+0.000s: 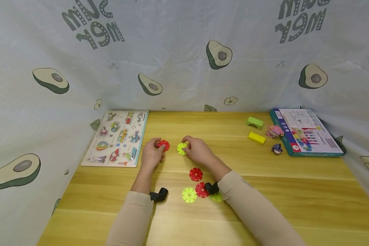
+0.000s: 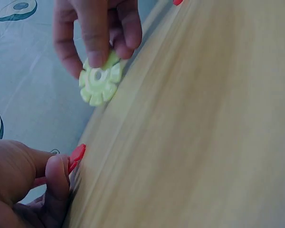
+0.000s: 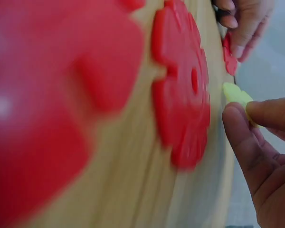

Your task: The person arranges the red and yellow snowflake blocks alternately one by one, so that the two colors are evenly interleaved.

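Observation:
My left hand (image 1: 152, 155) pinches a red notched plastic disc (image 1: 164, 145) by its edge, thumb on top, just right of the picture board. Across a small gap, my right hand (image 1: 199, 150) holds a yellow-green notched disc (image 1: 181, 149) between thumb and fingers. In the left wrist view this yellow-green disc (image 2: 100, 81) is tilted up, showing its face and centre hole. Nearer the body lie two red discs, one farther (image 1: 196, 174) and one closer (image 1: 201, 190), beside a yellow-green disc (image 1: 189, 195). Another yellow-green disc (image 1: 216, 197) is partly hidden under the right wrist camera.
A picture puzzle board (image 1: 113, 138) lies at the left. On the right are a green arch block (image 1: 254, 122), a yellow block (image 1: 256, 138), a pink toy figure (image 1: 275, 131), a small dark figure (image 1: 277, 148) and a boxed set (image 1: 309, 133). A printed curtain (image 1: 184, 82) hangs behind the table.

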Demonstrator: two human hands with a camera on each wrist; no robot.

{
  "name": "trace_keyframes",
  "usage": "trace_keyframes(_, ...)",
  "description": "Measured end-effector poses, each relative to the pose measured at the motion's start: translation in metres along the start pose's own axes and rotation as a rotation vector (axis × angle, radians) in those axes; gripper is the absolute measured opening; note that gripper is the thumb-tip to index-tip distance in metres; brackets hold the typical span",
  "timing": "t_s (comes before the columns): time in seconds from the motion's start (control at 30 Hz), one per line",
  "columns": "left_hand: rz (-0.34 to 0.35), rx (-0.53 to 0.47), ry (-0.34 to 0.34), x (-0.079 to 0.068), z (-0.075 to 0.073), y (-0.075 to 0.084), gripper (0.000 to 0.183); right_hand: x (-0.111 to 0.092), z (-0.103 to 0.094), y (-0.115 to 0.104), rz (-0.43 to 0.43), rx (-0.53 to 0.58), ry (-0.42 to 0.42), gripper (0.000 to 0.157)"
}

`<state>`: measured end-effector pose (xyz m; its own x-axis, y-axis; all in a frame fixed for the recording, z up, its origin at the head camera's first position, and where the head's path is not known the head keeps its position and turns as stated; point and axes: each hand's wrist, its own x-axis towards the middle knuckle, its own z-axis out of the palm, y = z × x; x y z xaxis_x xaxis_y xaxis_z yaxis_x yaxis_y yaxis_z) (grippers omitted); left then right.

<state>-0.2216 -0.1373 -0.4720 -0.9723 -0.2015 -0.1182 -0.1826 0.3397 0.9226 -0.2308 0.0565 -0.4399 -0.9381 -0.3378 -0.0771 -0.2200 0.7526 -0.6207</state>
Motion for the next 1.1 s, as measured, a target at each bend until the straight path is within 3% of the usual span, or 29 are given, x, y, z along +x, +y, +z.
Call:
trace_keyframes(0.13, 0.003, 0.095, 0.005, -0.002, -0.001, 0.003, 0.049, 0.013, 0.006, -0.006, 0.003, -0.05, 0.003, 0.026)
trace_keyframes(0.27, 0.021, 0.211, -0.035, -0.004, -0.004, 0.006, 0.054, 0.022, 0.01, -0.008, 0.022, -0.085, 0.007, 0.027)
trace_keyframes(0.37, 0.025, 0.237, -0.059, -0.005, -0.005, 0.007, 0.053, 0.025, 0.012, -0.006, 0.047, -0.097, -0.007, 0.032)
trace_keyframes(0.53, -0.008, 0.226, -0.073, -0.004, -0.008, 0.008, 0.052, 0.028, 0.012, -0.003, 0.053, -0.083, -0.065, 0.043)
trace_keyframes(0.7, -0.049, 0.198, -0.079, -0.002, -0.009, 0.006, 0.052, 0.03, 0.01, -0.006, 0.016, -0.109, -0.102, 0.043)
trace_keyframes(1.1, -0.044, 0.178, -0.092, -0.001, -0.01, 0.003, 0.052, 0.033, 0.013, -0.008, 0.025, -0.197, -0.102, 0.045)
